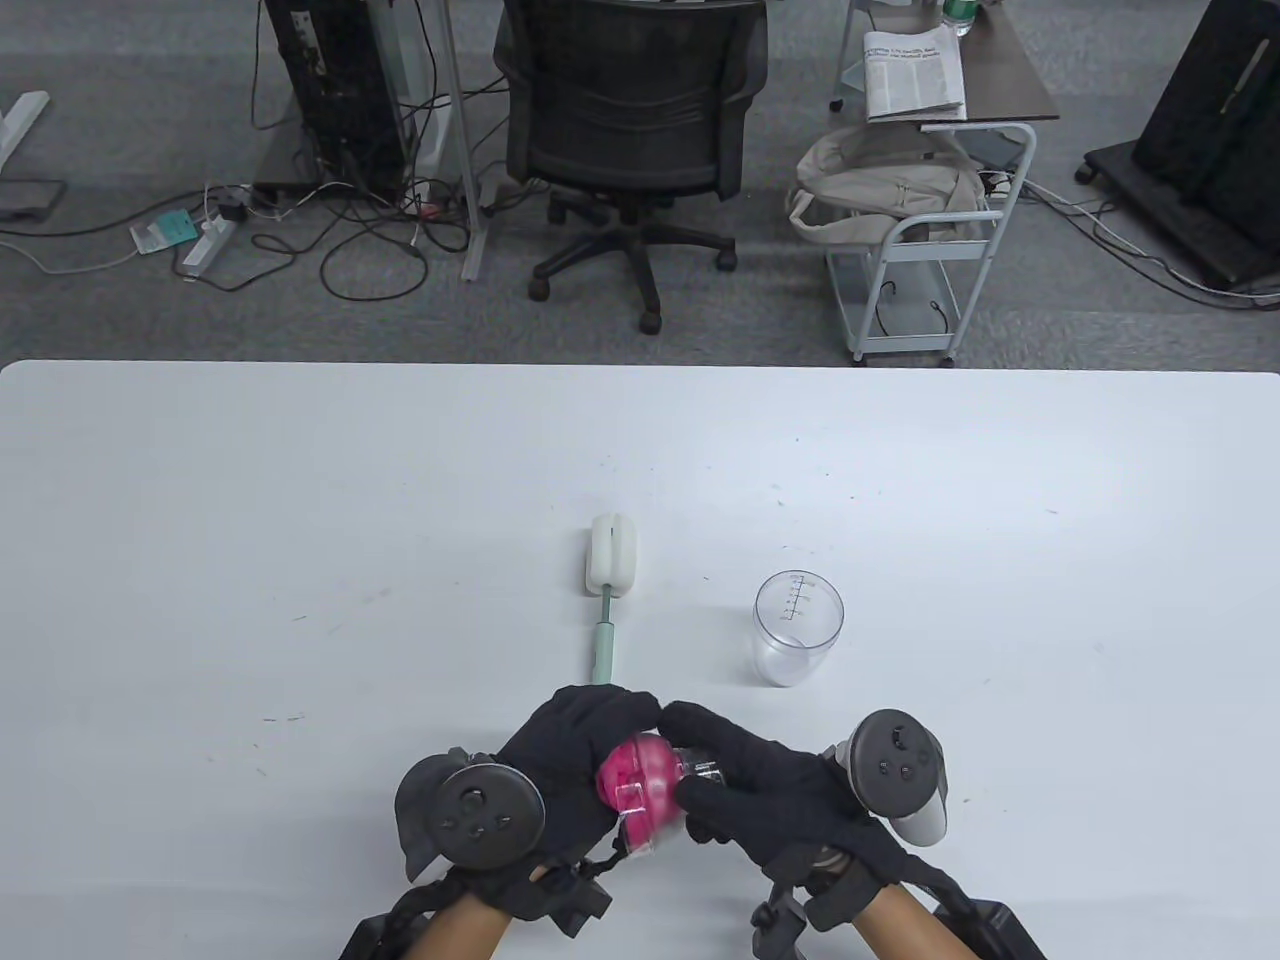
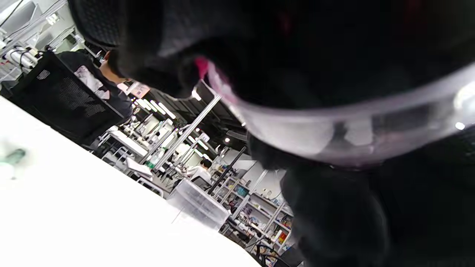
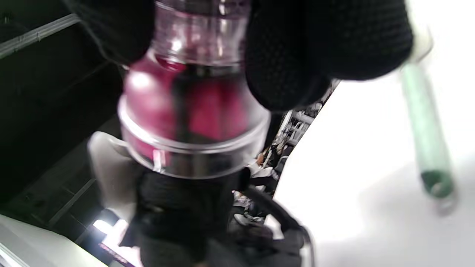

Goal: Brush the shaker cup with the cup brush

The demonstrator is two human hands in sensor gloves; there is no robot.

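Note:
Both hands hold a pink and clear shaker lid (image 1: 640, 785) between them, just above the table's front edge. My left hand (image 1: 585, 745) grips its left side and my right hand (image 1: 715, 765) grips its clear top end. The lid fills the right wrist view (image 3: 193, 107), and its clear rim shows in the left wrist view (image 2: 334, 129). The clear shaker cup (image 1: 797, 628) stands upright and open, apart from both hands, to the right. The cup brush (image 1: 610, 590) lies flat with its white sponge head away from me and its green handle end under my left fingers.
The white table (image 1: 300, 550) holds only these things. An office chair (image 1: 630, 130) and a small cart (image 1: 920, 220) stand on the floor beyond the table's far edge. The cup (image 2: 196, 204) and the brush handle (image 3: 426, 129) also show in the wrist views.

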